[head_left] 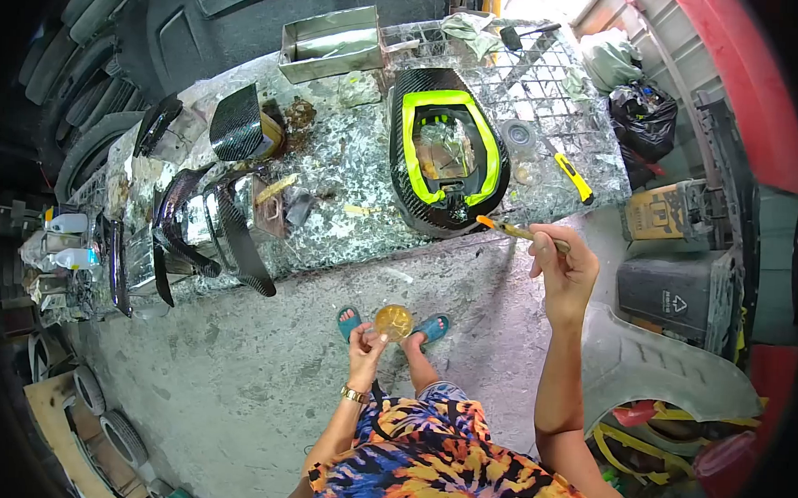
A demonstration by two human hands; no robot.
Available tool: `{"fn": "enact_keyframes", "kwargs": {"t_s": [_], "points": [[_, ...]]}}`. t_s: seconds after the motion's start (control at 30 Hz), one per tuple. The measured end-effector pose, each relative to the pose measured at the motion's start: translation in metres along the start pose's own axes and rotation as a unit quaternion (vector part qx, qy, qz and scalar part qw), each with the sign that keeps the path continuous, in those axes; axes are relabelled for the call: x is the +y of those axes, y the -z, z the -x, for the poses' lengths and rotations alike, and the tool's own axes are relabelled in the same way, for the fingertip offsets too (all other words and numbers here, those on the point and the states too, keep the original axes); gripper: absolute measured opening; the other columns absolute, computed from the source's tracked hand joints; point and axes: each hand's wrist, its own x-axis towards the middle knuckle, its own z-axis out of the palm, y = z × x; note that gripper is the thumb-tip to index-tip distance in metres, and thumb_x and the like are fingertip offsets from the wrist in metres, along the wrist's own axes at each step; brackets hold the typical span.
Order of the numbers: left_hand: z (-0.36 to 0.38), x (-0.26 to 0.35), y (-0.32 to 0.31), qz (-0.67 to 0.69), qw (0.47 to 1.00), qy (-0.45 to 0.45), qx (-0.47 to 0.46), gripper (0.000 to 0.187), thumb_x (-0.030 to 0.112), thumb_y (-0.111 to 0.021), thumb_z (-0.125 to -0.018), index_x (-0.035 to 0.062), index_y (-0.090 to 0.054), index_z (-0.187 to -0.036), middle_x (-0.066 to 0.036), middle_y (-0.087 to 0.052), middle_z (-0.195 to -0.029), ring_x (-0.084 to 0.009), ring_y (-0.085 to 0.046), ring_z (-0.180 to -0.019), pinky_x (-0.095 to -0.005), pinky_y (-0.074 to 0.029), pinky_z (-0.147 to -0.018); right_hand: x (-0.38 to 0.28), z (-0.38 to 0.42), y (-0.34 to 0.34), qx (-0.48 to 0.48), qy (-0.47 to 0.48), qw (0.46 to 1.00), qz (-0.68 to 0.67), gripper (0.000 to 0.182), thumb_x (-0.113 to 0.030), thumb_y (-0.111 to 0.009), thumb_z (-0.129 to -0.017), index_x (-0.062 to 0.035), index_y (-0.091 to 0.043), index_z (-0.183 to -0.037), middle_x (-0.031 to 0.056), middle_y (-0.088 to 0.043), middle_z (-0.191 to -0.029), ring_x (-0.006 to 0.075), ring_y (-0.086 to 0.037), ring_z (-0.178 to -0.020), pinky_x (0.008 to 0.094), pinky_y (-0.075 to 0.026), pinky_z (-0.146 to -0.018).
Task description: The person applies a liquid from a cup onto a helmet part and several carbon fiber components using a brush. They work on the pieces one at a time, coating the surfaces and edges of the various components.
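Observation:
My right hand (566, 263) is closed around the handle of a small brush (517, 232). Its orange tip points left, right by the near end of a black carbon-weave part (424, 79) on the worktable. Bright lime-green edging (485, 146) rings that part's opening, through which the stained tabletop shows. Lower down, over the floor, my left hand (366, 344) grips a clear round cup (394, 323) with amber liquid in it. A gold watch is on that wrist.
The worktable (349, 167) is splattered with paint. More curved black carbon pieces (233, 233) lie left, with a metal tray (332, 48) behind. A yellow cutter (573, 178) rests at the right. A grey fender-like panel (670, 359) and a dark bin (669, 292) stand on my right.

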Motion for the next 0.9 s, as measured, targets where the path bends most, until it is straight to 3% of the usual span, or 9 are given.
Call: {"fn": "enact_keyframes", "kwargs": {"t_s": [0.27,0.37,0.43,0.57,0.83,0.9], "points": [[0.006,0.019,-0.004,-0.01,1.0,0.0,0.016,0.05,0.019,-0.071,-0.084,0.004,-0.042,-0.122,-0.006,-0.059,-0.098,-0.0131,-0.059,-0.088,-0.026,-0.05,-0.075,-0.001,-0.003,-0.005,-0.006,-0.009,1.0,0.017,0.008,-0.007,-0.062,-0.09,0.0002,-0.065,-0.093,-0.0021,-0.057,-0.069,0.0019,-0.047,-0.059,0.0191,-0.038,-0.049],[0.008,0.019,-0.005,-0.006,1.0,-0.004,0.021,0.049,0.018,-0.071,-0.084,0.0039,-0.043,-0.122,-0.006,-0.059,-0.098,-0.0132,-0.059,-0.088,-0.0257,-0.05,-0.076,-0.002,-0.002,-0.009,-0.002,0.023,0.999,0.045,0.006,-0.003,-0.064,-0.087,-0.0006,-0.065,-0.093,-0.0008,-0.057,-0.07,0.0035,-0.048,-0.058,0.019,-0.038,-0.049],[0.009,0.018,-0.006,-0.003,1.0,-0.003,0.021,0.049,0.018,-0.071,-0.084,0.0039,-0.043,-0.122,-0.006,-0.059,-0.098,-0.0131,-0.06,-0.088,-0.0255,-0.05,-0.076,-0.007,-0.004,-0.017,-0.03,0.142,0.98,0.138,0.011,0.001,-0.066,-0.083,-0.0015,-0.066,-0.094,0.0023,-0.057,-0.074,0.0062,-0.051,-0.057,0.02,-0.041,-0.049],[0.014,0.02,-0.01,-0.008,1.0,-0.002,0.024,0.049,0.017,-0.071,-0.084,0.0041,-0.043,-0.123,-0.007,-0.059,-0.098,-0.0129,-0.06,-0.089,-0.0255,-0.05,-0.076,-0.01,0.005,-0.02,-0.034,0.176,0.971,0.16,0.017,0.005,-0.068,-0.078,-0.0015,-0.065,-0.094,0.0061,-0.06,-0.079,0.0109,-0.054,-0.057,0.0228,-0.045,-0.05],[0.026,0.028,-0.019,-0.01,0.999,-0.034,0.023,0.048,0.014,-0.069,-0.085,0.0037,-0.042,-0.124,-0.005,-0.059,-0.096,-0.0119,-0.059,-0.087,-0.0256,-0.049,-0.078,0.005,0.049,0.003,-0.031,0.161,0.978,0.132,0.019,0.007,-0.067,-0.077,-0.0017,-0.066,-0.094,0.0074,-0.061,-0.079,0.0133,-0.055,-0.057,0.0245,-0.044,-0.05],[0.032,0.034,-0.021,-0.012,0.999,-0.026,0.023,0.049,0.014,-0.069,-0.085,0.0038,-0.041,-0.124,-0.004,-0.058,-0.095,-0.0114,-0.058,-0.086,-0.0251,-0.049,-0.077,0.008,0.065,0.012,-0.064,0.107,0.987,0.097,0.017,0.006,-0.066,-0.078,-0.0012,-0.066,-0.094,0.0079,-0.061,-0.077,0.0125,-0.054,-0.057,0.0249,-0.043,-0.05]]}}
